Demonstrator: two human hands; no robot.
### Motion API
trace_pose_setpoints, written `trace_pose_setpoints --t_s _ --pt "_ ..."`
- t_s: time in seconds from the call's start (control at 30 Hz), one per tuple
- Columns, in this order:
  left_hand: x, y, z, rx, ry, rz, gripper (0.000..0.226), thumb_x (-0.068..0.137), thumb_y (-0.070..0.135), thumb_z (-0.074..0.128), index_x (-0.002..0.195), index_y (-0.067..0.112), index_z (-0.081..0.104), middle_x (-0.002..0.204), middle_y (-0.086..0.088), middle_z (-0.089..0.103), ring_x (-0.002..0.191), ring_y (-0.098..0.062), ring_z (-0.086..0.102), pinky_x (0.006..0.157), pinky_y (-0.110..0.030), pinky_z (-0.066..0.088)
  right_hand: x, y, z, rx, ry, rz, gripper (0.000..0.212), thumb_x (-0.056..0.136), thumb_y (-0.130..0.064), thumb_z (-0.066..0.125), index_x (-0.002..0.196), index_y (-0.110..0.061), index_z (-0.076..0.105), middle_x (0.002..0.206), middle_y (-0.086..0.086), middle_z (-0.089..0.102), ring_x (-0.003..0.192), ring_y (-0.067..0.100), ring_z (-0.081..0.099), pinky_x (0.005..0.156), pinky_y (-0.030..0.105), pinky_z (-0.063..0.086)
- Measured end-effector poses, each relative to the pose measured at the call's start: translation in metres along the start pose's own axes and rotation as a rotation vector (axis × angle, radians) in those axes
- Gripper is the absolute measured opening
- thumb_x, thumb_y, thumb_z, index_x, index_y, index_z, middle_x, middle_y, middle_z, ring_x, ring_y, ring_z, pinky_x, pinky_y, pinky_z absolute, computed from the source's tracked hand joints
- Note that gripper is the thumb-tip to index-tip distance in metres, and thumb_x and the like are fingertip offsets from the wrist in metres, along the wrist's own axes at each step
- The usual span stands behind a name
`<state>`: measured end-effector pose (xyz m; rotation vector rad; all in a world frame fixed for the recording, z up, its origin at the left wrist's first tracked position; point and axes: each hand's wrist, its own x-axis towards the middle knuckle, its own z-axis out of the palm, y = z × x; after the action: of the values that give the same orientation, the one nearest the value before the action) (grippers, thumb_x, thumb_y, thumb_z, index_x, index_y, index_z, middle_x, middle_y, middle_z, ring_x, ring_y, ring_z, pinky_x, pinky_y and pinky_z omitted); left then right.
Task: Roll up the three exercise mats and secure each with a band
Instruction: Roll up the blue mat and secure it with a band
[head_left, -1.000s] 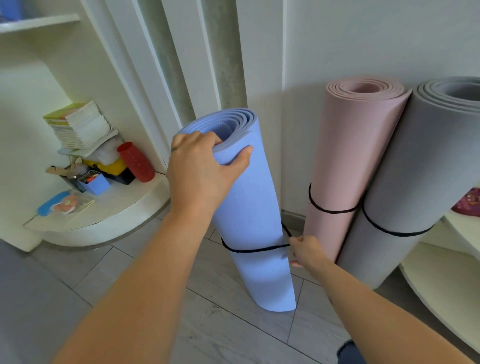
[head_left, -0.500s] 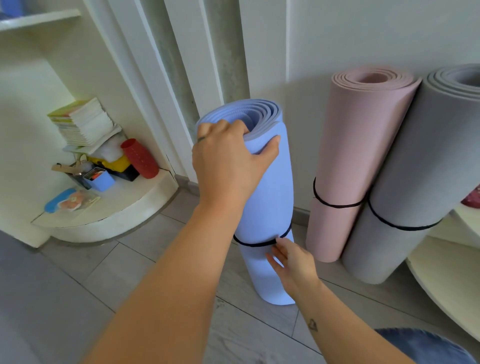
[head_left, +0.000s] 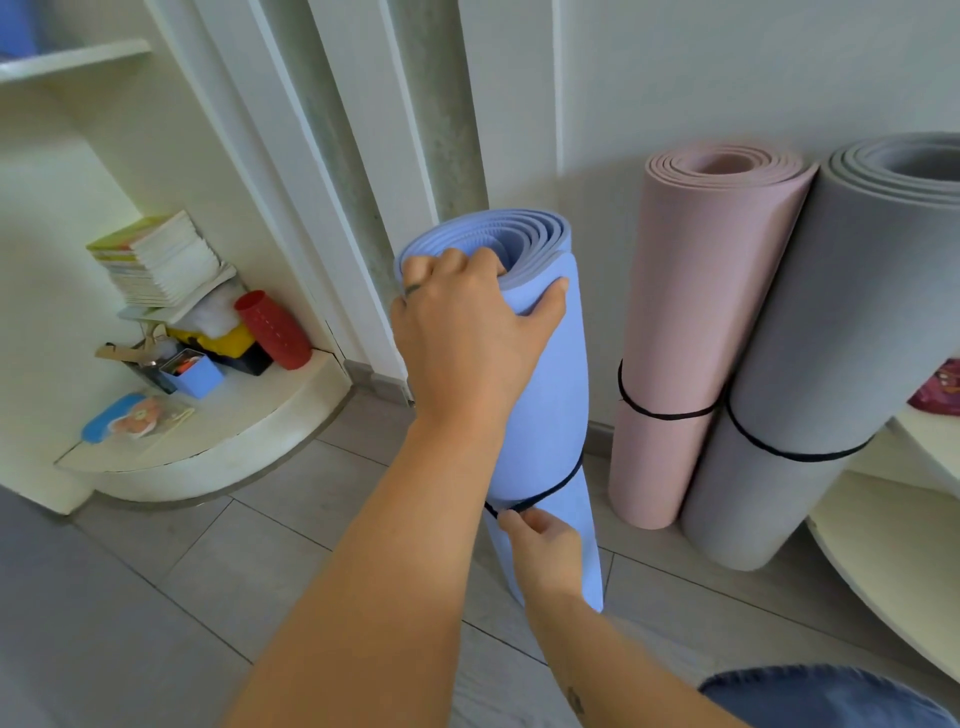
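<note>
Underfoot, grey floor tiles run across the lower frame to pale walls. Left of frame: a rounded cream shelf carrying a stack of books, a red perforated cylinder, a small blue box and loose clutter. A grey-green column rises at upper centre.

Centre: blue mat, rolled, stands on end on the tiles, tilted slightly, top toward the column. A black band circles it low down.

Left hand clamps the top of the blue roll; fingers hook over the rim into the coil, thumb pressed on the outer face. Forearm stretches up from lower centre.

Right hand sits low against the front of the roll, just under the band, fingertips touching or pinching it; which of the two I cannot tell. Forearm enters from the lower right.

Right of frame: pink mat and grey mat, both rolled, on end, touching each other, leaning on the wall. Each carries its own black band: pink mat's band, grey mat's band. A second cream shelf edge curves in at the far right.
</note>
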<state>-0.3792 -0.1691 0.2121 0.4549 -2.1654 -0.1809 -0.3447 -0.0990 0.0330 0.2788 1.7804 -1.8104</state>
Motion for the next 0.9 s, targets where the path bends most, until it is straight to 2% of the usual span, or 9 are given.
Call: trace_pose_setpoints --t_s 0.13,0.23,0.4,0.53,0.6,0.67,0.7,0.77,0.9 --pt "0.001 0.007 -0.002 0.037 -0.047 -0.007 0.048 0.074 0.059 0.064 0.08 0.011 0.063 0.076 -0.003 0.058 0.095 -0.029 0.052 0.065 -0.037 0.043 -0.001 -0.017 -0.019 -0.176 -0.068 -0.057 0.022 0.091 -0.022 0.061 0.079 -0.004 0.066 0.068 0.004 0.06 0.065 0.009 0.051 0.053 0.012 0.034" --pt "0.0 0.013 -0.003 0.041 -0.161 -0.01 0.052 0.077 0.064 0.059 0.088 0.012 0.061 0.081 0.0 0.052 0.102 -0.029 0.048 0.072 -0.041 0.044 -0.005 -0.035 -0.042 -0.158 0.033 -0.258 0.01 0.086 -0.022 0.068 0.091 -0.016 0.062 0.09 -0.004 0.064 0.083 0.01 0.058 0.065 0.014 0.041" --pt "-0.007 0.038 -0.012 0.002 -0.3 0.06 0.065 0.081 0.07 0.038 0.109 0.017 0.063 0.113 -0.004 0.054 0.113 -0.028 0.045 0.085 -0.045 0.044 -0.004 -0.09 -0.061 -0.184 -0.077 -0.668 0.104 0.058 -0.049 0.086 0.143 -0.032 0.027 0.146 -0.007 0.036 0.134 0.012 0.036 0.104 0.038 0.04" --pt "-0.014 0.023 -0.033 -0.264 -0.098 0.02 0.054 0.081 0.06 0.048 0.12 0.024 0.06 0.146 -0.007 0.028 0.128 -0.028 0.027 0.095 -0.031 0.035 -0.009 -0.124 -0.07 -0.147 -0.165 -0.657 0.106 0.044 -0.058 0.089 0.133 -0.051 0.032 0.14 -0.013 0.046 0.132 0.015 0.042 0.1 0.048 0.043" --pt "-0.006 -0.009 -0.027 -0.384 -0.161 -0.245 0.073 0.077 0.067 0.053 0.137 0.027 0.043 0.151 -0.005 0.024 0.136 -0.025 0.021 0.104 -0.03 0.025 -0.013 -0.128 -0.072 -0.119 -0.237 -0.658 0.092 0.05 -0.042 0.092 0.126 -0.047 0.041 0.131 -0.016 0.054 0.122 0.007 0.051 0.094 0.037 0.049" --pt "0.007 -0.034 -0.024 -0.721 -0.441 -0.674 0.097 0.061 0.085 0.052 0.142 0.036 0.035 0.151 0.005 0.033 0.139 -0.021 0.03 0.11 -0.047 0.028 -0.02 -0.131 -0.065 -0.132 -0.331 -0.639 0.082 0.059 -0.025 0.09 0.124 -0.044 0.043 0.123 -0.022 0.058 0.112 -0.005 0.055 0.085 0.02 0.05" --pt "0.009 -0.041 -0.023 -0.892 -0.599 -0.843 0.093 0.057 0.089 0.051 0.136 0.041 0.043 0.144 0.009 0.044 0.133 -0.02 0.04 0.105 -0.053 0.034 -0.024 -0.133 -0.06 -0.152 -0.365 -0.633 0.082 0.061 -0.021 0.089 0.124 -0.043 0.042 0.121 -0.024 0.058 0.11 -0.007 0.056 0.08 0.016 0.05" --pt "0.011 -0.041 -0.026 -1.053 -0.778 -0.877 0.054 0.075 0.075 0.05 0.116 0.042 0.059 0.124 0.013 0.06 0.115 -0.016 0.055 0.097 -0.052 0.043 -0.028 -0.14 -0.051 -0.186 -0.382 -0.622 0.078 0.063 -0.02 0.086 0.122 -0.045 0.042 0.116 -0.026 0.06 0.104 -0.007 0.059 0.067 0.013 0.05" --pt "0.025 -0.043 -0.021 -1.105 -0.792 -0.796 0.027 0.091 0.056 0.045 0.105 0.038 0.059 0.089 0.022 0.062 0.082 -0.001 0.058 0.072 -0.033 0.049 -0.03 -0.172 -0.04 -0.213 -0.417 -0.645 0.06 0.074 0.001 0.077 0.112 -0.037 0.051 0.098 -0.023 0.069 0.091 -0.003 0.066 0.06 0.014 0.052"
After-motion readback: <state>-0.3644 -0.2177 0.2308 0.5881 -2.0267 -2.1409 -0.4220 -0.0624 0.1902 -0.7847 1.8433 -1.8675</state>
